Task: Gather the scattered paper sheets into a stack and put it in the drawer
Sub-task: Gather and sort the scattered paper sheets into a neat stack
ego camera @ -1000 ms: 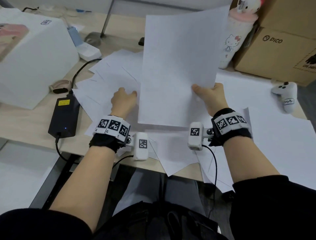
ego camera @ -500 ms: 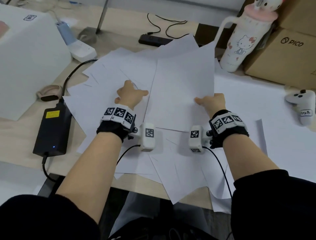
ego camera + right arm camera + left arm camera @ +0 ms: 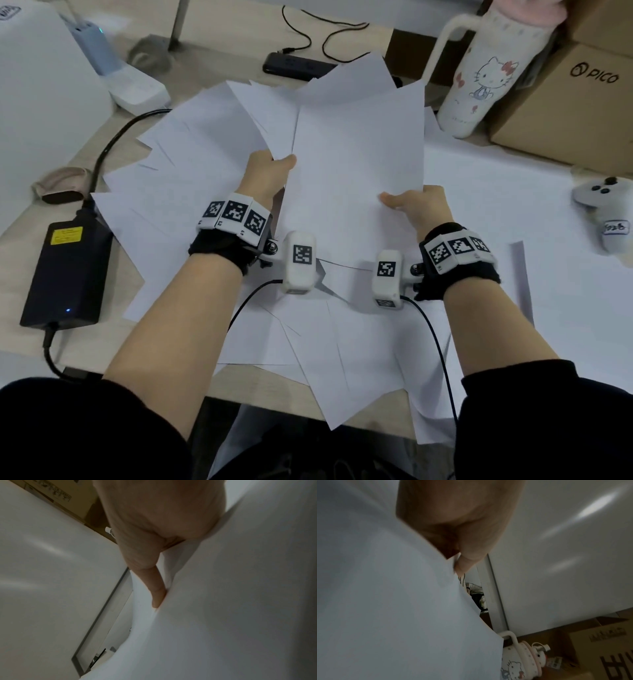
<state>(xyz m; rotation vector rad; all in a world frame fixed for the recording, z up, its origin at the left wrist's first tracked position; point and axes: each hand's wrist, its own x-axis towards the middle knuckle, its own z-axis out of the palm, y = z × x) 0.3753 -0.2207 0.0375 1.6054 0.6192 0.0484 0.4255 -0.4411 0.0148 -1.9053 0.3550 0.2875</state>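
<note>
"PICO" is showing on the cardboard box (image 3: 565,109) standing at the desk's far right corner; other labels are staying illegible.

Two hands (image 3: 270,174), one tumbler (image 3: 479,78), one controller (image 3: 603,205), many sheets (image 3: 356,154).

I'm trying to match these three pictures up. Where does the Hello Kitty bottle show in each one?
Head: Hello Kitty bottle stands top right, beside the cardboard box.
Left wrist: bottle lies at the bottom, right of centre, past the held sheet.
Right wrist: not in it.
Shared landmark: the cardboard box, also in the right wrist view's upper left.
</note>
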